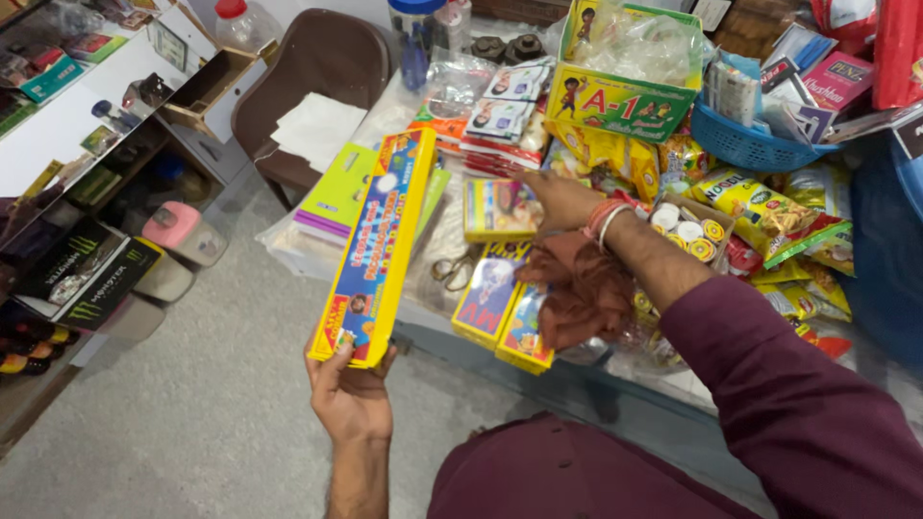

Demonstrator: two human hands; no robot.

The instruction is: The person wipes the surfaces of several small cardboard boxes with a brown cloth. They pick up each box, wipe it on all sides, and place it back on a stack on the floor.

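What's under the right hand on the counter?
The right hand rests on a small yellow box lying flat on the counter. More yellow boxes lie just in front. The left hand holds a long yellow box. What lies beneath the small box is hidden.

Long yellow-and-blue box (pixel 377 252) held upright beside green-and-yellow carton (pixel 623 101) on table

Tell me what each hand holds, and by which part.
Left hand grips the long flat yellow cardboard box by its near bottom end. Right hand holds nothing; it rests on a small yellow box.
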